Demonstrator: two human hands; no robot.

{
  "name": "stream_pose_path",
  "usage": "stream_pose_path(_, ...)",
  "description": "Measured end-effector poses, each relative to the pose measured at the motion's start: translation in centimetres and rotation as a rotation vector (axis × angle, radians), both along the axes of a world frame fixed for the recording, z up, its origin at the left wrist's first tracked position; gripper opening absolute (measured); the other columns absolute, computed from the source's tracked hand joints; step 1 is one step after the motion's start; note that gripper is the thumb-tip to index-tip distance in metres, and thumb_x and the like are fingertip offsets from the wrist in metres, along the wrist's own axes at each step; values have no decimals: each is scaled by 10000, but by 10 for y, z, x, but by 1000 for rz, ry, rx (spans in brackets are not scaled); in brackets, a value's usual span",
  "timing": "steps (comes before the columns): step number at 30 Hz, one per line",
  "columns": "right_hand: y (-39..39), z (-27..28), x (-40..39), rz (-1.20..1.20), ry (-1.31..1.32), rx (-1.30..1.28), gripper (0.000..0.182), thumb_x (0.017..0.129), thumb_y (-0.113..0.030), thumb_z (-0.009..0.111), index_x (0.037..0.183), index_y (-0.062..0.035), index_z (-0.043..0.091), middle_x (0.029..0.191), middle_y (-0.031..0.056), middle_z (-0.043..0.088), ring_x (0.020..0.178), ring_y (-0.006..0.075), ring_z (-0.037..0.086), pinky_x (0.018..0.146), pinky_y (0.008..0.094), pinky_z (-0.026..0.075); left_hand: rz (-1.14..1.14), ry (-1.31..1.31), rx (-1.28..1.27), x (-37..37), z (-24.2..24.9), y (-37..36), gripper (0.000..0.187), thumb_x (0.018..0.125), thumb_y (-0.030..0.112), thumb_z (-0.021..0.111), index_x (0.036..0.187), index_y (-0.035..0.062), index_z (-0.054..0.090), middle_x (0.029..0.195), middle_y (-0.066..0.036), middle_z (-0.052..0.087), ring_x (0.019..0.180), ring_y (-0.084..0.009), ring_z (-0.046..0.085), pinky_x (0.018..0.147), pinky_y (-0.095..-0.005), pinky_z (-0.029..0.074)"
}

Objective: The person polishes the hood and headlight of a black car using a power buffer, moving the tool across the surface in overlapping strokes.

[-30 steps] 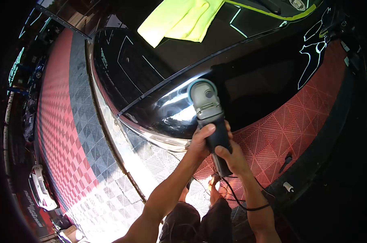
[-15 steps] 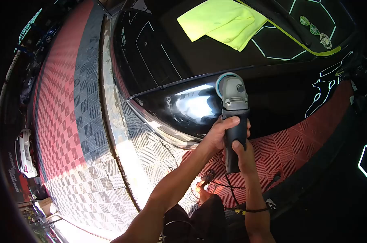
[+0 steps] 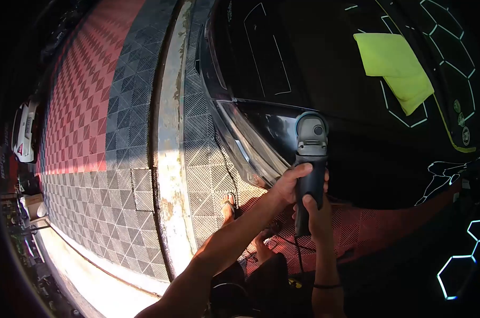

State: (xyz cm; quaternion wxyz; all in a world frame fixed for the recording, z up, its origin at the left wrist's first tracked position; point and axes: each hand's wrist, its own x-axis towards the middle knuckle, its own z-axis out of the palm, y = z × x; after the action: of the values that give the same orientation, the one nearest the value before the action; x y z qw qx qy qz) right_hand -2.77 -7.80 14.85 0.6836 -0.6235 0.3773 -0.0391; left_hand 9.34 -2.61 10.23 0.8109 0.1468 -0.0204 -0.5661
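Both hands are closed around a polisher with a grey head, a dark body and a teal-edged pad. My left hand wraps the body just behind the head, thumb across the top. Farther back, my right hand grips the rear handle with its thumb on top. The pad lies against, or just over, the glossy black side panel of a car; the contact itself is hidden under the head. From the handle's end a dark cord hangs down.
A yellow-green cloth lies on the car's dark upper surface, with round stickers beyond it. Red and grey tiles cover the floor, crossed by a worn strip. A white car stands far left. My sandalled foot shows below.
My view has swung left, so the car and cloth sit farther right. The polisher is nearer the car's end corner, still in both hands. A foot now shows on the grey tiles.
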Motion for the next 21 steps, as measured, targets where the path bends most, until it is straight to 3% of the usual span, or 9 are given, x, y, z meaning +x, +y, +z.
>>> stream_pose_path(5,30,-13,33,69,33,-75,463,864,-368,591,1102,18,502,721,88,602,547,154,608,499,264,493,34,78,-52,31,-17,35,649,787,439,696,1224,15,471,965,-140,625,833,-262,653,727,-373,562)
stream_pose_path(7,42,-5,51,57,107,17,529,847,-275,626,1213,84,493,1016,177,616,913,225,619,794,318,488,56,74,-70,42,-23,47,655,783,441,699,1227,17,469,970,-138,623,840,-262,652,733,-374,560)
stream_pose_path(13,69,-25,83,117,149,-93,553,828,-291,650,1212,75,493,1055,205,614,979,284,618,849,351,477,107,148,-168,71,-44,77,605,801,410,680,1226,29,476,979,-151,628,838,-271,652,761,-382,555)
stream_pose_path(14,72,-31,87,117,157,-95,553,828,-291,650,1212,75,493,1055,205,614,979,284,618,849,351,477,108,155,-170,75,-47,82,605,801,410,680,1226,29,476,979,-151,628,838,-271,652,761,-382,555)
stream_pose_path(16,79,-45,94,198,84,-325,410,862,-302,604,1110,11,511,732,80,612,551,150,610,501,261,481,136,171,-191,82,-53,90,624,792,425,687,1224,26,477,979,-152,626,838,-276,652,766,-386,554)
stream_pose_path(17,83,-49,98,182,100,-314,452,853,-298,619,1152,21,508,831,117,632,685,196,651,610,303,513,130,165,-182,87,-57,94,645,785,443,693,1222,23,474,976,-149,620,843,-277,650,768,-392,554)
stream_pose_path(18,88,-44,106,182,105,-317,452,853,-298,619,1152,21,508,831,117,632,685,196,651,610,303,513,130,170,-186,90,-63,98,645,785,443,693,1222,23,474,976,-149,620,843,-277,650,768,-392,554)
stream_pose_path(20,96,-25,125,233,137,-375,524,837,-285,642,1218,37,481,969,160,630,862,254,651,766,352,510,160,188,-190,96,-74,104,699,783,478,697,1236,12,439,971,-153,623,847,-296,653,769,-411,550)
stream_pose_path(21,98,-22,131,234,179,-285,587,824,-284,658,1263,49,454,1103,199,596,1033,297,603,899,369,457,174,161,-201,102,-74,106,704,786,482,694,1231,3,434,982,-157,620,832,-289,648,768,-409,548)
